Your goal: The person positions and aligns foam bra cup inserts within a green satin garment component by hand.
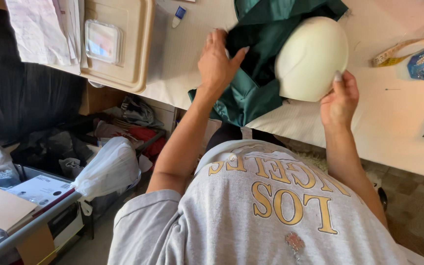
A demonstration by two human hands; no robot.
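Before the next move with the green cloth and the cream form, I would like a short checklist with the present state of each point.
1. Left hand lies on green cloth: ok.
2. Right hand holds cream rounded form at its lower edge: ok.
3. Cloth lies fully on the table: not ok, a corner hangs over the edge.
4. Measuring tape is apart from the cloth: ok.
5. Cloth under the form is flat: cannot tell.
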